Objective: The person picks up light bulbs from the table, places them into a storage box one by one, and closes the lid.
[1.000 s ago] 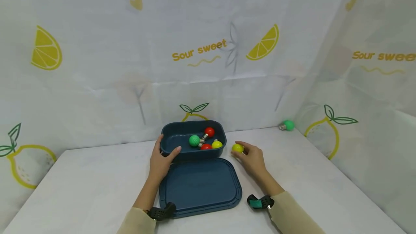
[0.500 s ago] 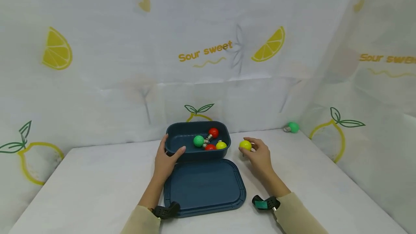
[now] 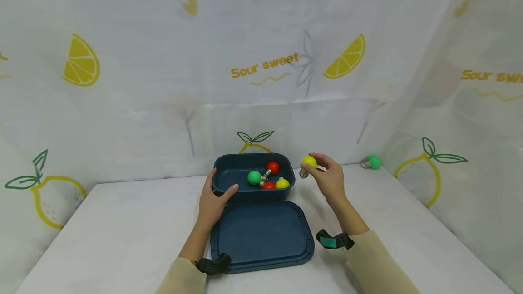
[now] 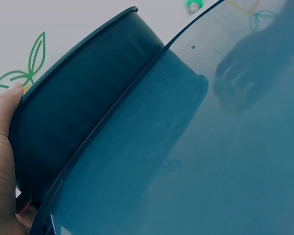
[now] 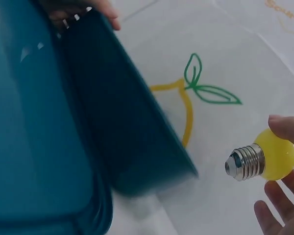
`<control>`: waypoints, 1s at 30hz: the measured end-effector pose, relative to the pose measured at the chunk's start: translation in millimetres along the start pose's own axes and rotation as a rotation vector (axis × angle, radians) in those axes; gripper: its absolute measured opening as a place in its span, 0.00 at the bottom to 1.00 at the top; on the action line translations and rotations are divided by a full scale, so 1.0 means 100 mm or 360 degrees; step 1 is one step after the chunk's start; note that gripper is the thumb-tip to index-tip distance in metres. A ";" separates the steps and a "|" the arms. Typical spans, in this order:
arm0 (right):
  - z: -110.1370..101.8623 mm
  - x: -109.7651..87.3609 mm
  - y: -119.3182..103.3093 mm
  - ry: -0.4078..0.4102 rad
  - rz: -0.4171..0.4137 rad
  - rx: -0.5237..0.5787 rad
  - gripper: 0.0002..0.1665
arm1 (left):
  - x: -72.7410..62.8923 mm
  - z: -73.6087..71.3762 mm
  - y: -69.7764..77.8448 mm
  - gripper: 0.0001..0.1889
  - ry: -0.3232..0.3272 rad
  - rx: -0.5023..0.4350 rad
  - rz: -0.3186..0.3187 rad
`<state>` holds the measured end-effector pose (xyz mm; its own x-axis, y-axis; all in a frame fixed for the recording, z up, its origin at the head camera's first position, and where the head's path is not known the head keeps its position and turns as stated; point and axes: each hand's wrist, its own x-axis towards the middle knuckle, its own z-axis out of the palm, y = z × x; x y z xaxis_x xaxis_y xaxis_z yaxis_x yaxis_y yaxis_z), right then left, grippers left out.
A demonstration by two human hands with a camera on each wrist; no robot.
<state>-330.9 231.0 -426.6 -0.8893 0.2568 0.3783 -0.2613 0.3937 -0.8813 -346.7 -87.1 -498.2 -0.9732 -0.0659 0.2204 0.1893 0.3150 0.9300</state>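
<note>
On the white table (image 3: pixel 135 230), the dark-blue lid (image 3: pixel 263 235) lies at six o'clock from the dark-blue box (image 3: pixel 261 196). Your left hand (image 3: pixel 212 203) grips the box's eight o'clock corner; use that hold to steady it. Your right hand (image 3: pixel 331 177) pinches the yellow bulb (image 3: pixel 309 162) by its globe, off the table at about two o'clock from the box, metal base down; a light, sure pinch should suit it. A textured green bulb (image 3: pixel 254 177), two red bulbs (image 3: pixel 273 167) and a second yellow bulb (image 3: pixel 283 183) crowd the box's three o'clock half, so if you lower yours inside, the nine o'clock half looks roomier. A loose green bulb (image 3: pixel 374 162) lies well apart at three o'clock.
</note>
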 end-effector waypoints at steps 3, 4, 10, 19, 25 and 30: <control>0.08 0.07 -0.11 0.0019 -0.0003 0.0029 0.26 | -0.01 0.03 0.01 0.50 0.0001 -0.0012 0.0004; 0.11 0.09 -0.15 0.0018 -0.0006 0.0040 0.26 | -0.01 0.04 0.02 0.50 0.0003 -0.0022 0.0007; 0.25 0.22 -0.34 0.0014 -0.0185 -0.0001 0.26 | -0.04 0.10 0.05 0.49 -0.0005 -0.0063 0.0019; 0.36 0.30 -0.36 0.0019 -0.0266 -0.0002 0.26 | -0.02 0.12 0.07 0.49 -0.0001 -0.0062 0.0022; 0.45 0.30 -0.24 -0.0028 -0.0108 -0.0001 0.26 | -0.02 0.05 0.03 0.49 0.0016 -0.0048 0.0001; 0.54 0.30 -0.17 -0.0071 -0.0095 0.0007 0.26 | -0.01 0.00 -0.01 0.49 0.0027 -0.0030 0.0002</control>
<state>-372.7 184.3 -415.4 -0.8879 0.1932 0.4175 -0.3161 0.4031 -0.8588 -345.4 -87.2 -499.2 -0.9705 -0.0818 0.2267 0.1934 0.2972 0.9350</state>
